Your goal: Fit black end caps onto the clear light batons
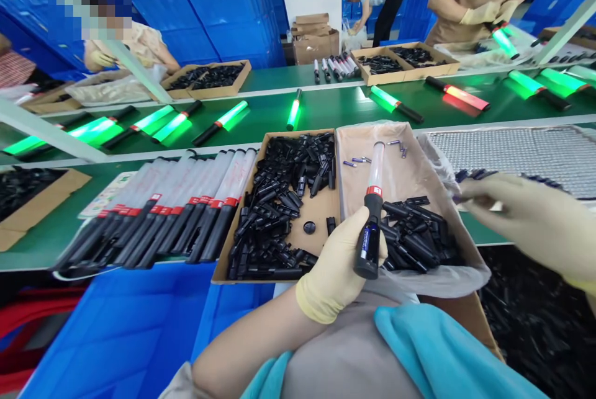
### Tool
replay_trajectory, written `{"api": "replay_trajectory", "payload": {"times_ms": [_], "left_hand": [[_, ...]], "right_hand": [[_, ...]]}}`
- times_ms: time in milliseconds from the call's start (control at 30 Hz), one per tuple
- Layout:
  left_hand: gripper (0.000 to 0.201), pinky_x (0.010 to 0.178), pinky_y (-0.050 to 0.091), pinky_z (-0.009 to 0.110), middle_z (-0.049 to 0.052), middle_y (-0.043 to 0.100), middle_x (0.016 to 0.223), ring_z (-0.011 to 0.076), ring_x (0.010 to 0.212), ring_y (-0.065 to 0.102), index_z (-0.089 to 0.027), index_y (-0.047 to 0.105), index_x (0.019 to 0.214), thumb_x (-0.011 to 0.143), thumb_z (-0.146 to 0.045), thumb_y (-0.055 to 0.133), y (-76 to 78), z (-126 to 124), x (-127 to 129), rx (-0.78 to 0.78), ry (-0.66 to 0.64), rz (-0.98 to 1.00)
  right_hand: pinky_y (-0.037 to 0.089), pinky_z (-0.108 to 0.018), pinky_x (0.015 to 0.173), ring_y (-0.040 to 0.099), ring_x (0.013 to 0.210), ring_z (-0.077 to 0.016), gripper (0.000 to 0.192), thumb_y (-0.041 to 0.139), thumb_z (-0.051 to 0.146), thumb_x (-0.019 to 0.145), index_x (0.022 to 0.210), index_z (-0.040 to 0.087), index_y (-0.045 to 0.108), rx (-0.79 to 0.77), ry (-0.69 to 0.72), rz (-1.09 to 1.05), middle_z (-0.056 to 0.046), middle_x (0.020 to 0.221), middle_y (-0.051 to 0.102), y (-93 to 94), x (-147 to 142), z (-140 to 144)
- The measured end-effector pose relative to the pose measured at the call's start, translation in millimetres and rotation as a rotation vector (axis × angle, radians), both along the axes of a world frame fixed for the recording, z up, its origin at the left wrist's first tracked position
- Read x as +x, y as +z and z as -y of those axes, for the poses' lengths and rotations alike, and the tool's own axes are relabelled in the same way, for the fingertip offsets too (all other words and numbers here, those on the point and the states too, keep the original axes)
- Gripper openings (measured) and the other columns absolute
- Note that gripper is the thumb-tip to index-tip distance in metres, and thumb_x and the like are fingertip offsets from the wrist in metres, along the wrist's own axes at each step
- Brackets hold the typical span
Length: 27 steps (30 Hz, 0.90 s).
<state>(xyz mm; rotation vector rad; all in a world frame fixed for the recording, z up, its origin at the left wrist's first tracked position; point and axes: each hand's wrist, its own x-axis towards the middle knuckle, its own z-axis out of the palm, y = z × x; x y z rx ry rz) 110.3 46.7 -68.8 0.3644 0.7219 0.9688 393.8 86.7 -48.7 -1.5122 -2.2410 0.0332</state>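
My left hand [338, 262], in a cream glove, grips the black handle of a baton light [371, 213] with a clear tube and a red ring, held upright over two cardboard trays. My right hand [531, 219], also gloved and blurred, reaches out to the right over a grey tray of batteries [512, 151] and pinches a small dark piece at its fingertips. The left tray [321, 200] holds many black plastic parts. The right tray [400, 169] holds black parts and a few small purple pieces.
A row of unlit batons [162, 206] lies at my left on the green bench. Lit green batons [162, 123] and one red baton [459, 95] ride the green conveyor behind. Other workers stand across it beside cardboard boxes. A blue crate [116, 337] sits below.
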Motion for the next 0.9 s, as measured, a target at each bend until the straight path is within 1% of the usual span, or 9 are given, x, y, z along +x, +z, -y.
{"api": "replay_trajectory", "payload": {"times_ms": [33,100,200,333,500,600,700,800,900], "left_hand": [[0.04,0.051,0.035,0.021,0.002,0.061,0.056,0.0094,0.049,0.048,-0.013,0.069,0.095,0.087,-0.051,0.07,-0.5,-0.1,0.8,0.009,-0.01,0.009],[0.043,0.051,0.036,0.021,0.002,0.061,0.056,0.0094,0.049,0.049,-0.012,0.07,0.1,0.089,-0.054,0.067,-0.1,0.8,1.5,0.02,-0.038,0.028],[0.044,0.054,0.04,0.021,0.001,0.063,0.059,0.0102,0.052,0.053,-0.012,0.071,0.098,0.086,-0.054,0.071,1.8,4.3,-1.1,0.019,-0.052,0.066],[0.038,0.057,0.044,0.021,0.001,0.064,0.062,0.0106,0.055,0.057,-0.013,0.07,0.093,0.084,-0.049,0.075,0.4,10.3,-10.2,0.055,0.004,0.109],[0.041,0.055,0.044,0.021,0.001,0.063,0.063,0.0098,0.055,0.056,-0.013,0.068,0.08,0.078,-0.051,0.08,-5.7,15.8,-22.7,0.088,0.039,0.12],[0.042,0.055,0.044,0.02,0.002,0.062,0.063,0.0092,0.054,0.054,-0.012,0.068,0.077,0.075,-0.052,0.082,-7.6,17.6,-31.3,0.075,0.07,0.107],[0.042,0.056,0.044,0.019,0.001,0.063,0.066,0.0088,0.055,0.054,-0.012,0.07,0.085,0.073,-0.049,0.084,-8.1,19.2,-41.7,0.032,0.099,0.108],[0.042,0.055,0.044,0.02,0.001,0.063,0.065,0.0101,0.056,0.055,-0.013,0.069,0.085,0.078,-0.054,0.079,-8.1,21.3,-53.3,0.101,0.102,0.072],[0.044,0.054,0.042,0.022,0.002,0.061,0.062,0.0111,0.056,0.053,-0.014,0.066,0.079,0.088,-0.057,0.068,-8.5,23.4,-64.9,0.228,0.113,0.007]], "right_hand": [[0.053,-0.035,0.068,0.068,0.077,-0.0221,0.02,0.06,0.039,0.095,0.093,0.023,0.072,0.026,0.141,-0.03,-0.008,0.09,0.072,5.2,-18.1,14.2],[0.055,-0.031,0.072,0.07,0.083,-0.0186,0.015,0.057,0.033,0.098,0.098,0.022,0.068,0.075,0.318,-0.067,-0.005,0.094,0.072,10.1,-50.9,34.8],[0.054,-0.028,0.073,0.068,0.083,-0.0157,0.008,0.057,0.025,0.099,0.1,0.022,0.065,0.126,0.381,-0.092,-0.004,0.096,0.07,6.2,-82.0,45.6],[0.052,-0.028,0.071,0.065,0.081,-0.015,0.009,0.056,0.024,0.098,0.095,0.02,0.063,0.037,0.36,-0.083,-0.003,0.092,0.068,-1.6,-104.1,43.2],[0.05,-0.029,0.065,0.063,0.071,-0.0151,0.018,0.052,0.017,0.096,0.08,0.019,0.06,0.005,0.326,-0.071,-0.002,0.078,0.065,2.5,-139.3,45.6],[0.052,-0.029,0.069,0.066,0.077,-0.0167,0.025,0.046,0.019,0.1,0.082,0.019,0.064,-0.054,0.344,-0.097,-0.005,0.084,0.069,4.3,-157.2,47.7],[0.055,-0.03,0.073,0.069,0.084,-0.0181,0.03,0.047,0.028,0.102,0.082,0.021,0.068,-0.081,0.342,-0.161,-0.005,0.09,0.072,1.2,-169.6,48.2],[0.057,-0.03,0.077,0.071,0.089,-0.0193,0.022,0.054,0.029,0.098,0.09,0.022,0.073,-0.031,0.232,-0.266,-0.005,0.097,0.075,-2.2,-180.9,49.8],[0.058,-0.032,0.085,0.072,0.091,-0.0188,0.019,0.057,0.027,0.095,0.099,0.024,0.075,-0.041,0.086,-0.494,-0.003,0.101,0.076,1.0,-194.4,54.8]]}}
